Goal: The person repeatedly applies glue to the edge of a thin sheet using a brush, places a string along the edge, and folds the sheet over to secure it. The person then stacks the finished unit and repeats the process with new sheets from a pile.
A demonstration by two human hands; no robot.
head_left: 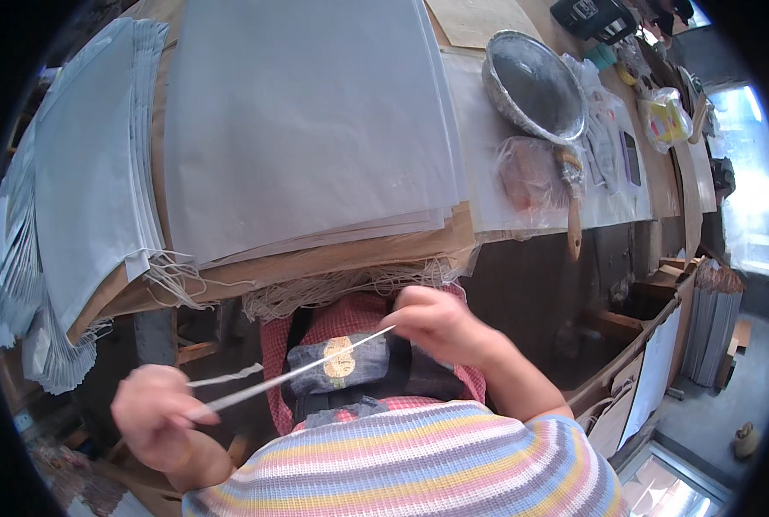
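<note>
From my end I start at the far left, where a fanned stack of grey paper (92, 164) stands with loose strings (182, 280) trailing from its lower edge. Just below it is the left hand (154, 405), slightly blurred, with thumb and fingers pinched on a pale cord (294, 376); I see no gap in that grip. A short tail (225, 378) juts rightward from beside the same hand, and I can't tell whether it belongs to the same cord.

The cord runs taut between the two hands, its long axis slanting up from left to right, in front of the checked apron (275, 401). From the left grip it lies to the upper right. Beyond it, near the right hand, hangs a bundle of white strings (316, 293), under the edge of a broad grey sheet pile (307, 121).

The right hand (436, 323) pinches the cord's upper end, fingertips closed; it is nearer that bundle than the left hand is. Farther right, well apart, are a round tub (499, 93) and a brush (573, 211).
</note>
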